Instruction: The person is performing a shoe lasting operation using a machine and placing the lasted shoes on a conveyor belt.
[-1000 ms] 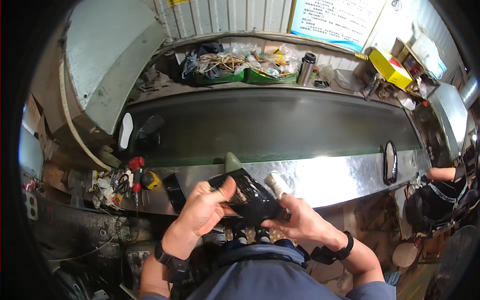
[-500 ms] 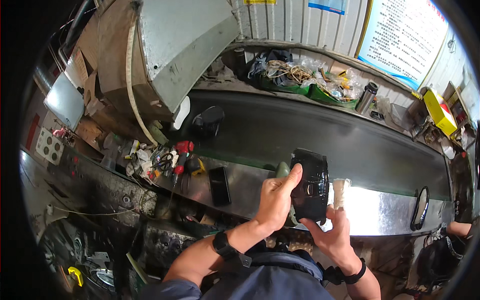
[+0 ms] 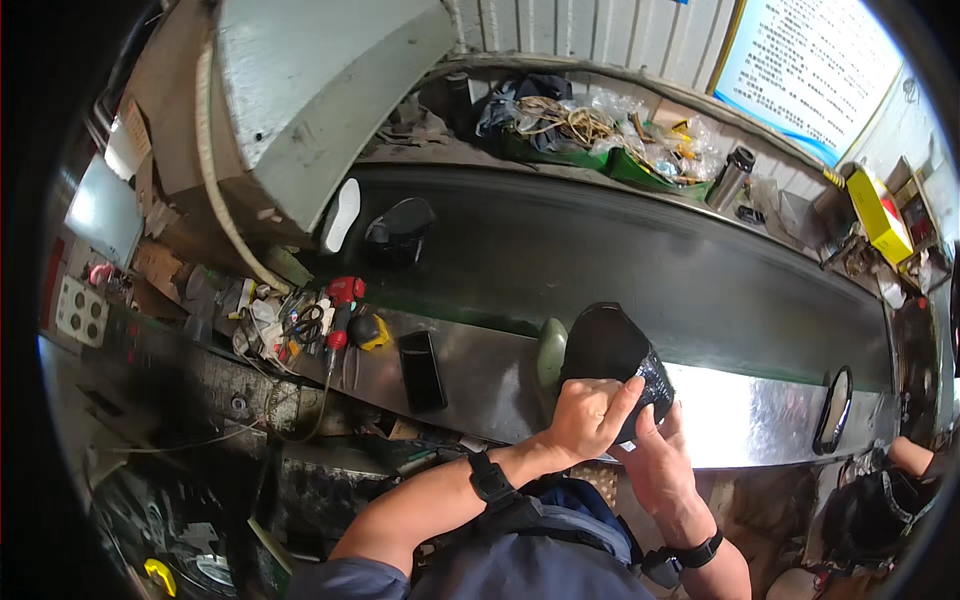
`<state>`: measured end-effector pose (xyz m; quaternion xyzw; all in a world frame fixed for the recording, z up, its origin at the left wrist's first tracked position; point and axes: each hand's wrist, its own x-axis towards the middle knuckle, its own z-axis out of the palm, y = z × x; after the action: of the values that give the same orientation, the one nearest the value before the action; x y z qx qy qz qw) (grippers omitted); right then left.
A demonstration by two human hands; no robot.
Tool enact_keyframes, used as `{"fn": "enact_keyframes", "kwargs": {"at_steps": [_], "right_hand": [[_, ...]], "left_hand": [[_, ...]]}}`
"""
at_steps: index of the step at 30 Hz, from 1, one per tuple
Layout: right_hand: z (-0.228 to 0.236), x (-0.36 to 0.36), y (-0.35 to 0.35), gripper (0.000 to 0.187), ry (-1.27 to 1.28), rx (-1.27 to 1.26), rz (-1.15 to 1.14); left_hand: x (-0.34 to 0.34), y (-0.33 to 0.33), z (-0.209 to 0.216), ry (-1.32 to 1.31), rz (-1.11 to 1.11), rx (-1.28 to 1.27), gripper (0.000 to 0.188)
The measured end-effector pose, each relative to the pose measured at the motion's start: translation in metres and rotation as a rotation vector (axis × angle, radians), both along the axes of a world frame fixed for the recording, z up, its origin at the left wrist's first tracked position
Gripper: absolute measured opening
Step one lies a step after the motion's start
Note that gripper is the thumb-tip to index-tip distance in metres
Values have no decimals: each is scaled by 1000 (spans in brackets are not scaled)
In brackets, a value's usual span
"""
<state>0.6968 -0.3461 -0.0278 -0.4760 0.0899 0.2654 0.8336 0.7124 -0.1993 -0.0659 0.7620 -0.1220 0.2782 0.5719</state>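
Black glossy piece (image 3: 603,347) being held two-handed

Left hand (image 3: 583,420) is clutching its lower edge, right hand (image 3: 662,465) is gripping its lower-right corner. Piece is sitting right of frame centre, mostly extending above the fingers (image 3: 585,397); green form (image 3: 551,350) is showing just left.

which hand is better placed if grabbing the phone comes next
Probably the left hand: the phone lies to its left on the metal ledge, and the right hand is farther away. Both hands are on the black shoe upper.
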Motion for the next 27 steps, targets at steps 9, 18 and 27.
{"fn": "enact_keyframes", "kwargs": {"at_steps": [9,18,27], "right_hand": [[-45,-10,-12,48,163,-25,-274],[-99,-62,-99,70,286,-12,-431],[-100,-72,-117,74,270,-55,-455]], "left_hand": [[60,44,-74,431,-38,-100,38],[153,385,-182,1078,882,554,65],[40,290,-99,343,-9,-1250,35]]}}
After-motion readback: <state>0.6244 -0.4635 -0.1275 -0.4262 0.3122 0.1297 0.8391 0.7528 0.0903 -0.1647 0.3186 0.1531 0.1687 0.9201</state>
